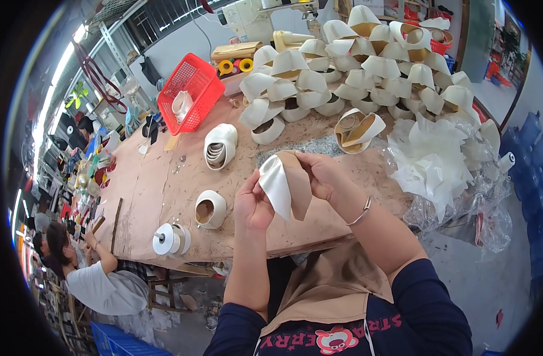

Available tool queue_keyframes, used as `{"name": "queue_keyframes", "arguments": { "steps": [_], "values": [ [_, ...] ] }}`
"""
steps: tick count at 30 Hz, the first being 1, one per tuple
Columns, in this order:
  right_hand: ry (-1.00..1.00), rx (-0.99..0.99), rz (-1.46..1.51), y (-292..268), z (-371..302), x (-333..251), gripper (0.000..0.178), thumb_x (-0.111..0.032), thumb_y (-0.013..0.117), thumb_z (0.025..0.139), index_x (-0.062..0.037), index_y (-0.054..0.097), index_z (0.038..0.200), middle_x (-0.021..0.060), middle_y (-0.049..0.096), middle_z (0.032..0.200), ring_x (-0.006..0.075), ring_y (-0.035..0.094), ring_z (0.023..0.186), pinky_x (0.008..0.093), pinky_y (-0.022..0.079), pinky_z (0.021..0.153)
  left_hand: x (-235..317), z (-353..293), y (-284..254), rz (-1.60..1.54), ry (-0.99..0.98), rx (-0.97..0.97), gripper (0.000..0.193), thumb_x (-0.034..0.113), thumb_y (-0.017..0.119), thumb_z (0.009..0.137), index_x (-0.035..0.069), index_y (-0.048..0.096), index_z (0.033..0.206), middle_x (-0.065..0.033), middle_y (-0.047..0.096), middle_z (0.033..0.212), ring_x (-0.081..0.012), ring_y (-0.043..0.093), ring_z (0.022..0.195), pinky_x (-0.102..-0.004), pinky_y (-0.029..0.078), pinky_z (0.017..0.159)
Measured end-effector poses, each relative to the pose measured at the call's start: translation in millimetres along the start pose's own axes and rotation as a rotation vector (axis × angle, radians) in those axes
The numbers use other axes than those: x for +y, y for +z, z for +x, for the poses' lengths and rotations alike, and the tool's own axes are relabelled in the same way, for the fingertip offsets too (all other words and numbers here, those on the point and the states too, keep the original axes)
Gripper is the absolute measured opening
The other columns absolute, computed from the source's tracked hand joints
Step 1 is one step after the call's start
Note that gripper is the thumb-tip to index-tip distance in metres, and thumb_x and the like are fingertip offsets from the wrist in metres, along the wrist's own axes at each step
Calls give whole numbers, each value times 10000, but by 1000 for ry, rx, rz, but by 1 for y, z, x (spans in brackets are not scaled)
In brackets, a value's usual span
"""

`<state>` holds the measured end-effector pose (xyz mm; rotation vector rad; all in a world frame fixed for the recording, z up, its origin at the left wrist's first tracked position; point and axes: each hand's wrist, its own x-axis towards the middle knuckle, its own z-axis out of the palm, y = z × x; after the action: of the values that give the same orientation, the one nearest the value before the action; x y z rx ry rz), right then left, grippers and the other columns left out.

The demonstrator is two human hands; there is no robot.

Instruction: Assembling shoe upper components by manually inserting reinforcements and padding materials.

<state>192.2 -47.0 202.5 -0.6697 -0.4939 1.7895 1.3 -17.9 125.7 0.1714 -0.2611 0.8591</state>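
Observation:
In front of my chest I hold a shoe upper (283, 185) with a glossy white outer face and a beige lining. My left hand (253, 202) is closed on its white side. On the other side, my right hand (326, 175) pinches the beige edge near the top. Left of my hands, a ring-shaped white upper (211, 209) sits on the table. Behind it lies a stack of nested white uppers (220, 146). Beyond my right hand is another upper (359, 130) with beige pieces tucked inside.
A big heap of white uppers (343, 77) covers the table's back right. White sheets (429, 157) in clear plastic lie at the right edge. A tilted red basket (191, 92) stands at the back, a white spool (167, 239) at the near left. A co-worker (105, 279) sits at far left.

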Motion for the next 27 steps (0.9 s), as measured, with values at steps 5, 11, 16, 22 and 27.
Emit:
{"name": "queue_keyframes", "arguments": {
  "steps": [5,11,16,22,27],
  "values": [
    [-142,-30,-344,-2,-20,-6,301,-275,468,980,5,582,984,60,623,924,139,619,772,283,530,703,-65,-2,63,793,356,484,178,41,489,922,-18,530,1085,-97,614,1055,-173,614,958,-353,508,892],
    [-477,82,-765,-20,-30,18,312,-308,546,951,-22,660,901,-10,595,709,51,526,597,220,449,524,-82,-31,42,574,247,353,294,55,509,926,9,511,1216,-99,599,1173,-213,585,1084,-369,465,949],
    [-363,50,-573,-28,-37,21,270,-263,573,938,-19,645,845,-24,575,660,35,490,552,206,402,492,-60,-50,17,970,192,279,226,95,561,929,3,572,1135,-27,619,1056,-109,576,967,-273,458,860],
    [-327,30,-787,-29,-20,20,284,-253,555,948,-44,597,760,-3,591,708,48,512,581,199,410,513,-73,-55,6,1194,267,265,188,114,540,944,24,580,1104,-25,618,1052,-127,571,1003,-271,448,883],
    [18,-108,-231,-8,-44,32,186,-208,584,927,-31,637,914,10,631,874,93,579,746,211,462,690,-58,-65,27,594,357,343,210,129,481,969,36,541,1147,-72,607,1131,-164,585,1050,-310,474,920]
  ]
}}
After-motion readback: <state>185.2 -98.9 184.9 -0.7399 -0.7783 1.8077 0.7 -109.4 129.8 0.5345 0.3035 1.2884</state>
